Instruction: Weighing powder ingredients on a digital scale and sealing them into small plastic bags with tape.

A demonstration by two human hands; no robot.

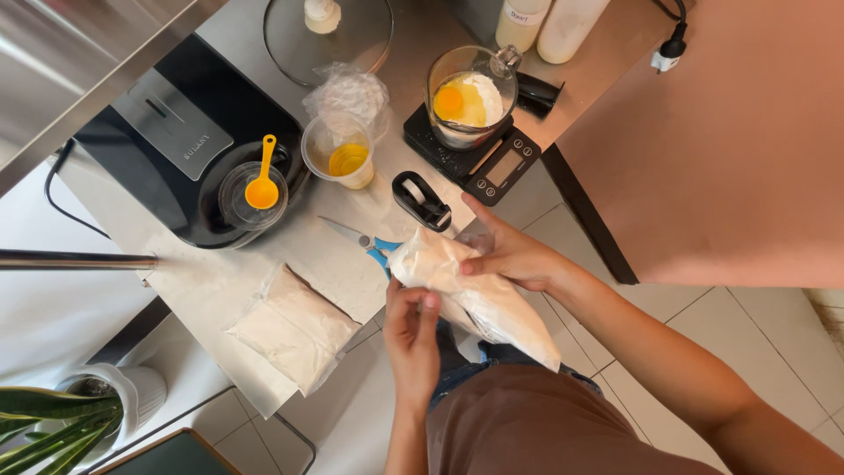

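Note:
A clear plastic bag of white flour [492, 308] hangs in front of me, off the counter's edge. My right hand [510, 253] grips its upper end from above, thumb pressed on the plastic. My left hand [411, 327] pinches the bag's lower left side between thumb and fingers. Just behind the bag lie blue-handled scissors [365, 242] and a black tape dispenser [422, 200].
A second flour bag [294, 327] lies on the counter's near corner. A glass jug with flour and an egg yolk [468, 97] stands on a black scale [492, 158]. Left are a black machine [176, 141], an orange spoon [262, 185] and a plastic cup [341, 151]. A plant [61, 422] sits below left.

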